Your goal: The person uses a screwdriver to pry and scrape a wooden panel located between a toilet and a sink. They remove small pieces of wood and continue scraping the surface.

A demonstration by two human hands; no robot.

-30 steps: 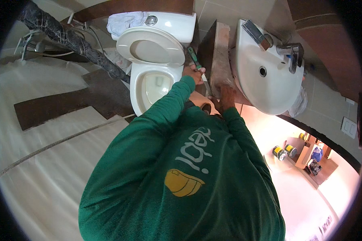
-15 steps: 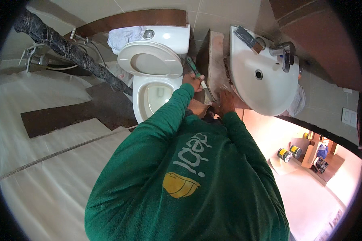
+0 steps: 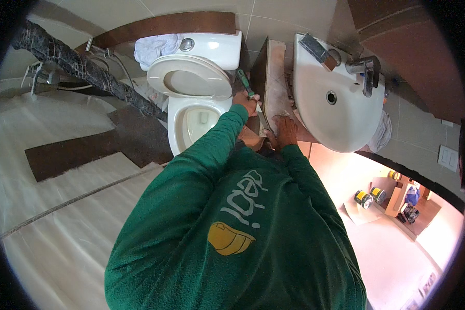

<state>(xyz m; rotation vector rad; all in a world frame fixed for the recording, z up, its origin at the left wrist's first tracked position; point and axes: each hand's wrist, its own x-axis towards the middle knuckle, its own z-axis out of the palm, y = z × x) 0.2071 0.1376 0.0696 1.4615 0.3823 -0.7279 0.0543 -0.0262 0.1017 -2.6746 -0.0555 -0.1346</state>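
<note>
Little change: green-handled tool (image 3: pixel 244 81) still in left hand (image 3: pixel 246 103)

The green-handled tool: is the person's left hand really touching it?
Touching: the head view shows the left hand gripping the green-handled tool, whose handle sticks out beyond the hand.
</note>
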